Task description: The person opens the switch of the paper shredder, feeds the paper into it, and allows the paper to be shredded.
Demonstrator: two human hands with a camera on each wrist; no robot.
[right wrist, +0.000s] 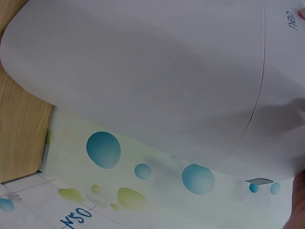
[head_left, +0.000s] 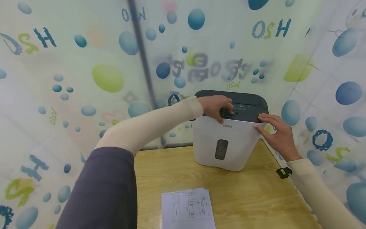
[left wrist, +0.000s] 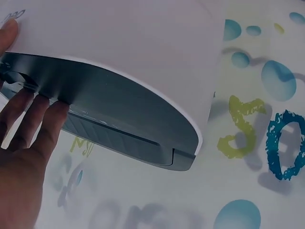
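Observation:
A white paper shredder (head_left: 214, 146) with a dark grey lid (head_left: 248, 111) and "deli" on its front stands on the table. My left hand (head_left: 215, 106) reaches across the lid's front part. Its fingertips touch the dark panel beside a small recess (left wrist: 16, 77), while the thumb lies over the front edge near the logo. At the shredder's right corner, my right hand (head_left: 278, 136) lays its fingers on the lid's edge, with the thumb against the white front. Only a sliver of this right hand (right wrist: 298, 202) shows in the right wrist view.
Printed sheets with technical drawings (head_left: 187, 206) lie in front of the shredder on the wooden table (head_left: 243, 197). Patterned curtains (head_left: 108, 38) hang close behind the table and along both sides. The table's right edge runs near my right forearm.

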